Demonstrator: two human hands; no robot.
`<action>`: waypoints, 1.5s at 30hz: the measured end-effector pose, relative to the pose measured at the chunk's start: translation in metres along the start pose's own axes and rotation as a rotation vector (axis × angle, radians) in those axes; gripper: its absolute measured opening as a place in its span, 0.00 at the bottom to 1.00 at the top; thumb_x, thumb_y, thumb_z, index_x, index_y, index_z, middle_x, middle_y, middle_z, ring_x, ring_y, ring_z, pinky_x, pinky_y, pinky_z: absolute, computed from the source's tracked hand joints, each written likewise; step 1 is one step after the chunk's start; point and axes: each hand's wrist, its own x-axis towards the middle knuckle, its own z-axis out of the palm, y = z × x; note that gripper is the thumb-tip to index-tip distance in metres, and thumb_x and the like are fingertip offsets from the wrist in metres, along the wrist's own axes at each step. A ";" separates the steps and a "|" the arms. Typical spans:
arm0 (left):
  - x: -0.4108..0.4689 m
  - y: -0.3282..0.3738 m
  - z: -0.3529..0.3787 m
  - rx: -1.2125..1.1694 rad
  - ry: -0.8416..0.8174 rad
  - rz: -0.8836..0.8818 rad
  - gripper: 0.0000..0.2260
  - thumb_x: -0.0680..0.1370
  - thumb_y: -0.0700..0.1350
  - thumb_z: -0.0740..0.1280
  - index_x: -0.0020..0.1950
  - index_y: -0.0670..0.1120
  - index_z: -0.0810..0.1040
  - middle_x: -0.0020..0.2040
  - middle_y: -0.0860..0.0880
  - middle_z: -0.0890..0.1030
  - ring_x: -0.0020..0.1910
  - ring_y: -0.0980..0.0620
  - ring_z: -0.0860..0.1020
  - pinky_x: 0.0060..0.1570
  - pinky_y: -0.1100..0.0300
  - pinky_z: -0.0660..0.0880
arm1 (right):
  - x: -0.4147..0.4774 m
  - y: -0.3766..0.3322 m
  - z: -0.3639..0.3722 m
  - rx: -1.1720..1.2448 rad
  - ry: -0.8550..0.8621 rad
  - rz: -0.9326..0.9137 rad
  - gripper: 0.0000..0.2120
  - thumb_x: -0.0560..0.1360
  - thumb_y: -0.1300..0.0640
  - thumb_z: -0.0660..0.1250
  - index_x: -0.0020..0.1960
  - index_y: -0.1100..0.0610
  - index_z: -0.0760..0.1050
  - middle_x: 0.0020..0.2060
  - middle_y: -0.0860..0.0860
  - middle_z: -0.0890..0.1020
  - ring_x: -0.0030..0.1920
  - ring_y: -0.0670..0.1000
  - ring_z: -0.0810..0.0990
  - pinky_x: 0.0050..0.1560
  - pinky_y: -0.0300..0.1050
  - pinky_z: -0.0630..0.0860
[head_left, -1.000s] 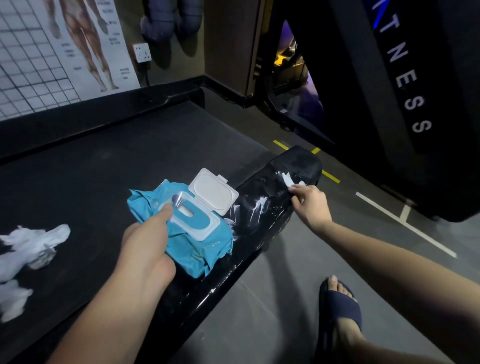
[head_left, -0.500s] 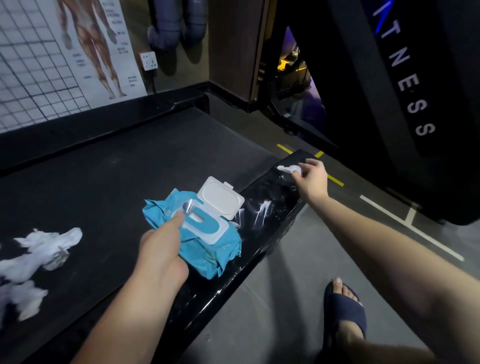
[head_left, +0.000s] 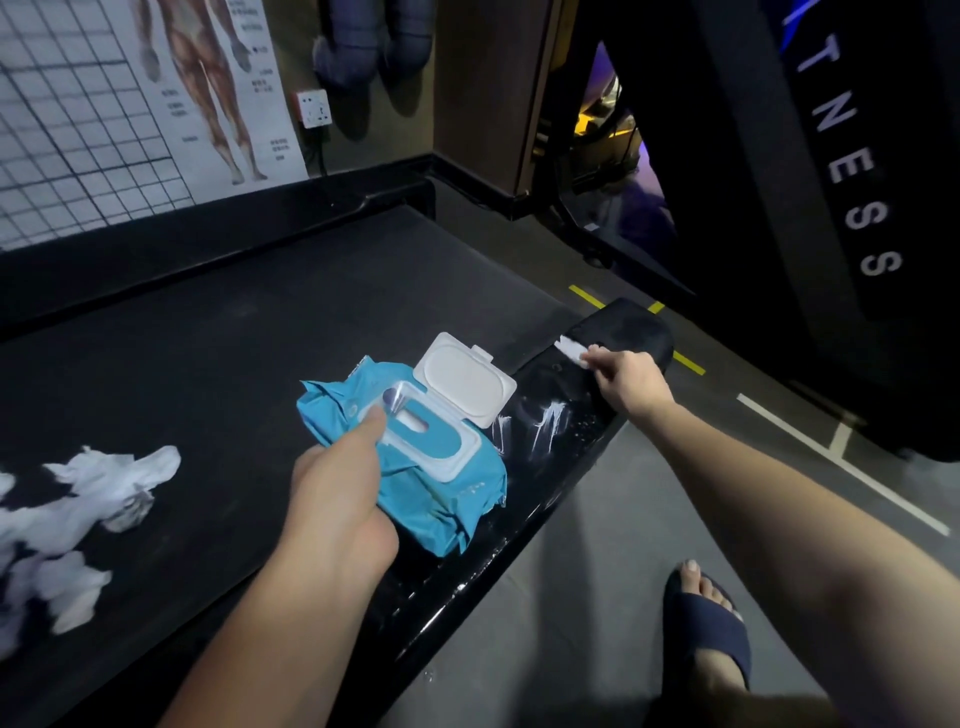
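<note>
A blue pack of wet wipes (head_left: 441, 483) lies on the treadmill's glossy black side rail (head_left: 550, 447), its white flip lid (head_left: 465, 379) standing open. My left hand (head_left: 337, 499) grips the pack's near left end, thumb on top beside the opening. Further along the rail, my right hand (head_left: 628, 382) pinches a small white wipe (head_left: 570, 351) against the rail's far end. Wet streaks shine on the rail between the two hands.
Crumpled used white wipes (head_left: 83, 514) lie on the black treadmill belt (head_left: 234, 338) at the left. A grey floor with yellow and white lines runs on the right, where a foot in a dark slide sandal (head_left: 711, 623) stands. A big black machine (head_left: 831, 182) rises beyond.
My right hand has slid the small wipe along the rail from its middle toward the far end. My left hand has kept its hold on the pack.
</note>
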 end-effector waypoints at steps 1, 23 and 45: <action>-0.002 0.001 0.000 0.000 -0.003 -0.003 0.07 0.82 0.45 0.74 0.57 0.43 0.85 0.46 0.43 0.89 0.41 0.42 0.89 0.51 0.39 0.84 | -0.004 0.002 -0.003 -0.049 -0.015 -0.067 0.13 0.80 0.60 0.66 0.61 0.53 0.83 0.63 0.51 0.82 0.65 0.56 0.79 0.67 0.48 0.74; -0.011 0.005 0.001 0.015 0.002 0.017 0.09 0.80 0.47 0.76 0.57 0.44 0.85 0.46 0.45 0.89 0.41 0.43 0.89 0.50 0.41 0.85 | 0.013 0.003 0.006 -0.118 -0.104 -0.139 0.24 0.78 0.70 0.58 0.69 0.57 0.77 0.71 0.56 0.74 0.74 0.55 0.71 0.74 0.49 0.66; 0.003 0.010 -0.005 -0.041 0.066 0.055 0.05 0.82 0.43 0.73 0.57 0.44 0.84 0.48 0.44 0.89 0.38 0.45 0.88 0.45 0.44 0.85 | -0.121 -0.043 0.006 0.042 -0.171 -0.524 0.18 0.75 0.62 0.67 0.62 0.50 0.83 0.63 0.45 0.82 0.66 0.41 0.76 0.67 0.45 0.76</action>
